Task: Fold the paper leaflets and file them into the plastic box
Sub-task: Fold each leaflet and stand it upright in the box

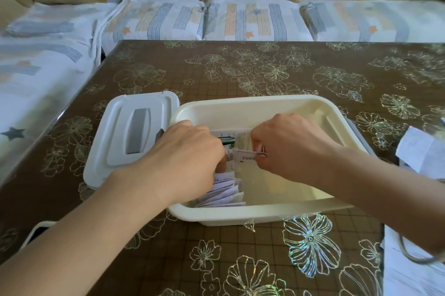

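A cream plastic box point(262, 215) stands open on the table in front of me. Along its left side stand several folded white leaflets point(224, 194) in a row. Both hands reach down into the box. My right hand point(289, 144) pinches a folded leaflet point(243, 157) at its right end, above the row. My left hand point(190, 158) grips the same leaflet's left end, its fingers curled down among the filed papers. A larger printed sheet point(240, 138) leans behind the hands, with a green item point(226, 139) beside it.
The box's white lid point(130, 137) with a grey handle lies to the left, touching the box. Loose unfolded leaflets point(423, 153) lie at the table's right edge, and more paper point(409, 274) at the near right. A sofa with cushions runs behind the table.
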{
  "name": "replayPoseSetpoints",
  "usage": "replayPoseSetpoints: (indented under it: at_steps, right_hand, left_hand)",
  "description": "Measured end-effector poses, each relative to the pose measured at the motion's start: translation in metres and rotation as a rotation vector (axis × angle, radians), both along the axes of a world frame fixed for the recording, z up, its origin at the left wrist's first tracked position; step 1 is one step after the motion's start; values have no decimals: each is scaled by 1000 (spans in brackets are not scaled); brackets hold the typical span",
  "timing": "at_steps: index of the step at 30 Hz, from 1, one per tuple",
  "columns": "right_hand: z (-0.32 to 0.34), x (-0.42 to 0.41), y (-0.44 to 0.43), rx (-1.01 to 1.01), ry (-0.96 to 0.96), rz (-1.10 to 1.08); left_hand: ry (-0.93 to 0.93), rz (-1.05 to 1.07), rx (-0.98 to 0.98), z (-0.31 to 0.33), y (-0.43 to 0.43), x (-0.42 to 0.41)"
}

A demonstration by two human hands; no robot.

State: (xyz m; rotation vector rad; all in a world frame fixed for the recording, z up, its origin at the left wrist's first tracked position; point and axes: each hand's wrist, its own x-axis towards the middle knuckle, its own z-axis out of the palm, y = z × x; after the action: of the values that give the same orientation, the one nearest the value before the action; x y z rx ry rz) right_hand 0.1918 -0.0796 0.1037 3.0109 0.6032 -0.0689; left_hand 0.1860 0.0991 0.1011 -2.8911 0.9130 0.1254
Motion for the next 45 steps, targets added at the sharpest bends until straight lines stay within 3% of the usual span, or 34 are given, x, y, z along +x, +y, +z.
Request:
replayPoseSetpoints:
  at_steps: [22, 33, 42, 45]
  right_hand:
    - [21, -4, 3, -166, 27, 66]
    - [9, 13, 12, -102, 28, 37]
    - [14, 5, 18, -72, 28, 20]
    - [3, 13, 29, -56, 100, 40]
  left_hand:
    - [-55, -9, -51, 3, -2, -1]
    - [-39, -1, 93, 6, -7, -3]
    - [-7, 21, 101, 7, -6, -3]
    - [-13, 22, 119, 6, -5, -3]
